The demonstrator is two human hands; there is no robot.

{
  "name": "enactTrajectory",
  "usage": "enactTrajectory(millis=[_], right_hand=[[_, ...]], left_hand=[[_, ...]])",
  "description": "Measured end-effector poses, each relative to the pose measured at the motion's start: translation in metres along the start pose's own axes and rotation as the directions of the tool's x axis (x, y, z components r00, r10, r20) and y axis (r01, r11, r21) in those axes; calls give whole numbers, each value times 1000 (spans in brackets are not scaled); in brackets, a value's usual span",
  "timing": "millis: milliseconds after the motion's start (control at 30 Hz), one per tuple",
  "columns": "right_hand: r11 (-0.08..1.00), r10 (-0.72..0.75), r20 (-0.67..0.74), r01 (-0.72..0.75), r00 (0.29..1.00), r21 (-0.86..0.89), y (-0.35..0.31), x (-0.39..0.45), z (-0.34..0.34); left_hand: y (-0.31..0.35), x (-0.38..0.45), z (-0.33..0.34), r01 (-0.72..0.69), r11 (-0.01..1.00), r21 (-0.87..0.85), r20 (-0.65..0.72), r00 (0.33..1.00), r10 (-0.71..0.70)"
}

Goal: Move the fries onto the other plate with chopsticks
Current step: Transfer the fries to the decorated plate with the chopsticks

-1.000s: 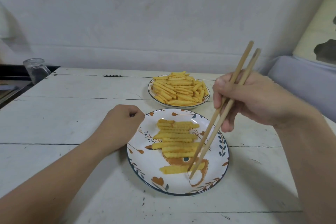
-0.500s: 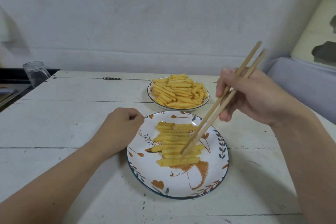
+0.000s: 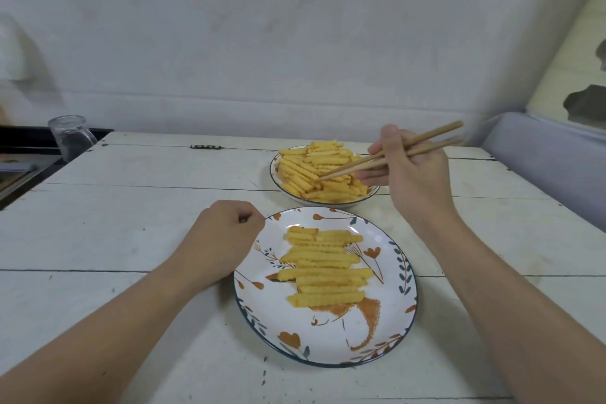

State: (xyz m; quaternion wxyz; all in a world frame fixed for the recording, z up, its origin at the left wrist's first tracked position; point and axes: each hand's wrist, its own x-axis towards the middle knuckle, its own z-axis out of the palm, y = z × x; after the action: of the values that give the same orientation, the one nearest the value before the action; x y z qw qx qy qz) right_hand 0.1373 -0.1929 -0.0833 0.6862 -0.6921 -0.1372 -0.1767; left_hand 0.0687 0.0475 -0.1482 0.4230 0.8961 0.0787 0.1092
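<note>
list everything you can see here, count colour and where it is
far plate: one, white with a dark rim, far side of the table, heaped with fries
near plate: one, white with orange and blue leaf pattern, near middle of the table
fries in the far plate: a heap, yellow, too many to count
fries on the near plate: about ten, yellow, laid in a rough row
chopsticks: two, light wood, tips over the far heap
table: one, white planks
glass jar: one, clear, far left beside the table's corner
left hand: one, curled in a fist at the near plate's left rim
right hand: one, holds the chopsticks
</note>
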Motion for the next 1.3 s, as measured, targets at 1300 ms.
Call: enactTrajectory(millis=[1300], right_hand=[[981, 99, 279, -140, 955, 132, -55, 1, -54]], left_hand=[[-1, -1, -1, -14, 1000, 5, 7, 1000, 14]])
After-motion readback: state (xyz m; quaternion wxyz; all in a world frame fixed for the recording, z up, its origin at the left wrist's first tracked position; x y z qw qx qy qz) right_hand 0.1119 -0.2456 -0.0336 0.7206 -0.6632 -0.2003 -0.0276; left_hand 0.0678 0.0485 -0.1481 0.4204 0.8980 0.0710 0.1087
